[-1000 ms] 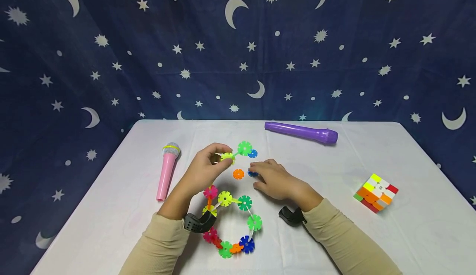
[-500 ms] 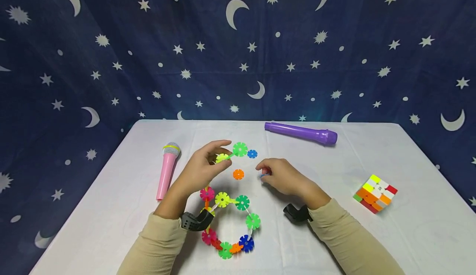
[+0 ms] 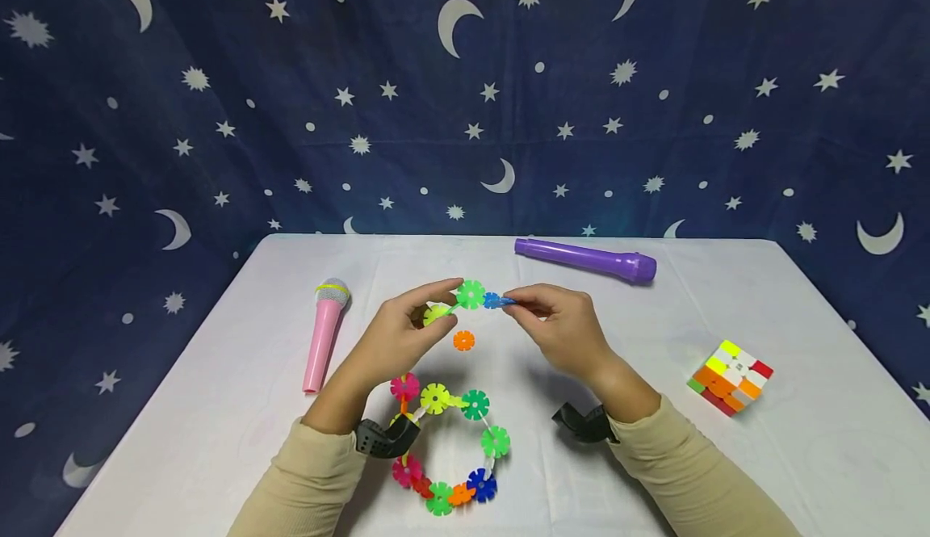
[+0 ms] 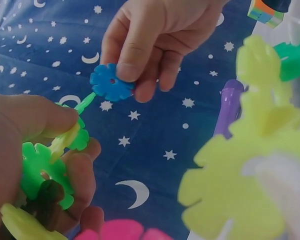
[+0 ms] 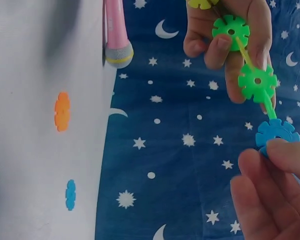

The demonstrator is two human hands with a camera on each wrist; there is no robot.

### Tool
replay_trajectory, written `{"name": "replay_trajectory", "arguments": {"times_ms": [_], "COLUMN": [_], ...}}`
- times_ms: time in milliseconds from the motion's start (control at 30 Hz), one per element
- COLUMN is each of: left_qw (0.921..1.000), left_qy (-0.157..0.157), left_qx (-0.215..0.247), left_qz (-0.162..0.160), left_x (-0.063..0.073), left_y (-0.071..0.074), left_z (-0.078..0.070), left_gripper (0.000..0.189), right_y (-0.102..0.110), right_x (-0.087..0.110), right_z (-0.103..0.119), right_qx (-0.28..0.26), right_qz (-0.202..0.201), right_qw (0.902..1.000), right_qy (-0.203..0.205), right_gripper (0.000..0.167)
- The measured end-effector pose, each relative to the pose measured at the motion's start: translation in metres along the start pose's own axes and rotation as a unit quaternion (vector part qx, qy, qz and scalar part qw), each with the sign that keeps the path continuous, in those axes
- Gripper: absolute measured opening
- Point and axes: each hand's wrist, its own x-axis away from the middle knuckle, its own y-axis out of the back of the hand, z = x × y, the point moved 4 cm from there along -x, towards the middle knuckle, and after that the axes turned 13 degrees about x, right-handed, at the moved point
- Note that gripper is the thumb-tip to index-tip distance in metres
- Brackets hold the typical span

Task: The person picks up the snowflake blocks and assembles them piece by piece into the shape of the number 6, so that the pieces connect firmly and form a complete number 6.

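Between thumb and fingers, my right hand (image 3: 563, 329) pinches a blue notched plastic disc (image 4: 110, 82). My left hand (image 3: 395, 331) grips a run of linked yellow and green notched discs; a green disc (image 3: 471, 295) shows beyond its fingertips. In the right wrist view, an edge-on green disc (image 5: 270, 107) at the chain's end comes right up to the blue disc's rim. More linked discs in pink, yellow, green, blue and orange form a ring-shaped chain (image 3: 496, 442) below the left wrist, which hides part of it.
On the white table (image 3: 617, 456) lie a loose orange disc (image 3: 463, 341) and another blue disc (image 5: 70, 195). A pink toy microphone (image 3: 324, 343) is at left, a purple one (image 3: 581, 258) at the back, and a puzzle cube (image 3: 731, 378) at right. Starry cloth (image 3: 407, 101) hangs behind.
My right hand has picked a blue disc off the table and brought it up and leftward to the end of the chain in my left hand. The left hand has barely moved.
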Motion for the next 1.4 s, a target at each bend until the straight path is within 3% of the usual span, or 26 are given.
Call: {"name": "replay_trajectory", "arguments": {"times_ms": [167,600,933,1233,1400], "left_qw": [0.9999,0.9995,0.9993,0.9992,0.9991], "left_qy": [0.007,0.023,0.032,0.034,0.034], "left_qx": [0.014,0.022,0.019,0.021,0.026], "left_qz": [0.007,0.007,0.005,0.004,0.008], "left_x": [0.001,0.002,0.002,0.001,0.001], "left_y": [-0.003,-0.006,-0.008,-0.011,-0.011], "left_z": [-0.001,-0.003,-0.001,0.001,0.002], "left_gripper": [0.045,0.044,0.043,0.044,0.044], "right_y": [0.002,0.001,0.003,0.001,0.0], "right_x": [-0.001,0.0,-0.001,0.001,0.0], "right_z": [0.004,0.007,0.008,0.008,0.008], "right_qx": [0.017,0.053,0.018,0.024,0.023], "right_qz": [-0.04,-0.057,-0.062,-0.081,-0.078], "right_qw": [0.9982,0.9937,0.9952,0.9902,0.9896], "right_qy": [0.04,0.08,0.073,0.112,0.119], "right_gripper": [0.021,0.022,0.022,0.003,0.003]}}
